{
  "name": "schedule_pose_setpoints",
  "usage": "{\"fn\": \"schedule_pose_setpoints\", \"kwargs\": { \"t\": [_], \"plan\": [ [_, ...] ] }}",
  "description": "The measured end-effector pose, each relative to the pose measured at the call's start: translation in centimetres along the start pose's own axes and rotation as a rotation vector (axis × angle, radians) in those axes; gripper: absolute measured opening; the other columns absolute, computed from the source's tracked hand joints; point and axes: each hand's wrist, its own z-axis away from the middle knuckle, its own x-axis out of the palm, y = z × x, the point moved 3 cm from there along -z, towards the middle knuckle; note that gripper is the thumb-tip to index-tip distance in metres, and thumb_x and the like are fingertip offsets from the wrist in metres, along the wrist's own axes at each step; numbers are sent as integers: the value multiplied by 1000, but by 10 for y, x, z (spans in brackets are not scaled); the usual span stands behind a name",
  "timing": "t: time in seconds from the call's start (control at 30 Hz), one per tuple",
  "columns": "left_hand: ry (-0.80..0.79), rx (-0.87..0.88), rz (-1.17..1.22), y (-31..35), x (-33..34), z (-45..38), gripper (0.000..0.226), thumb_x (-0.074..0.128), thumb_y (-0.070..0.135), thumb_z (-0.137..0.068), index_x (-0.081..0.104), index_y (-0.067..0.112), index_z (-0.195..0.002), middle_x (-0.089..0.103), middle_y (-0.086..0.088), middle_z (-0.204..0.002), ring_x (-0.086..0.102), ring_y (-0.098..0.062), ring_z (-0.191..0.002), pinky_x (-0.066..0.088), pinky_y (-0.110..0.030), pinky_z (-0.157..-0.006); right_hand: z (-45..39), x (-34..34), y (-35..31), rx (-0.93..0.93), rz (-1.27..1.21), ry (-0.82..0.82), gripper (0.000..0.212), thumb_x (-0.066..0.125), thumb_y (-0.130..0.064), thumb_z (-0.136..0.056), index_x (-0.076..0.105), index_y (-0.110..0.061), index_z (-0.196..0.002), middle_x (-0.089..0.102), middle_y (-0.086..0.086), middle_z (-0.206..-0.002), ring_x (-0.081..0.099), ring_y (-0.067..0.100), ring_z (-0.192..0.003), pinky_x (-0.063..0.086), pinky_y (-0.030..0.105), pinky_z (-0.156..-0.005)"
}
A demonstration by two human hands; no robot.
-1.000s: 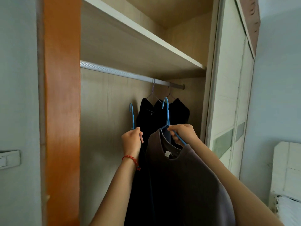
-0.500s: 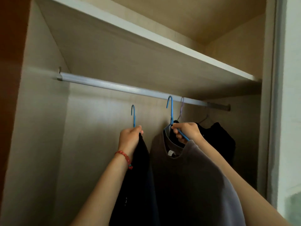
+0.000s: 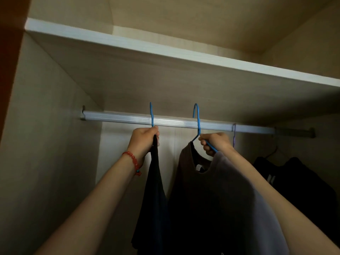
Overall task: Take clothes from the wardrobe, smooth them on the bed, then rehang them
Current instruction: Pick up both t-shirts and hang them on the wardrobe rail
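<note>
Under the shelf, both your hands are raised to the rail. Your left hand is closed around the neck of a blue hanger with a dark garment hanging below; its hook stands in front of the rail, though whether it is over the bar is hard to tell. Your right hand is closed on a second hanger carrying a brown shirt, hook raised above the rail. Black clothes hang further right.
</note>
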Motion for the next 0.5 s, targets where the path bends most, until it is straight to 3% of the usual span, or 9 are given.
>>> {"fn": "schedule_pose_setpoints", "kwargs": {
  "t": [0.23, 0.5],
  "plan": [
    [50, -63, -78, -17, -16, -29, 37, 50, 12, -91, 50, 8, -54, 45, -8, -53, 44, -18, -48, 43, -16, -40, -25, 11, 15, 18, 43, 14, 28, 53, -3, -87, 53, -2, -59, 44, 8, -53, 36, 10, -29, 28, 16, -29],
    [64, -58, -190, -54, -32, -31, 41, 49, 15, -91, 50, 9, -51, 48, -8, -51, 46, -19, -49, 42, -26, -55, -32, 26, 51, 54, 80, -54, 25, 54, -6, -87, 54, -4, -62, 46, 7, -52, 37, 13, -36, 30, 17, -31]
  ]
}}
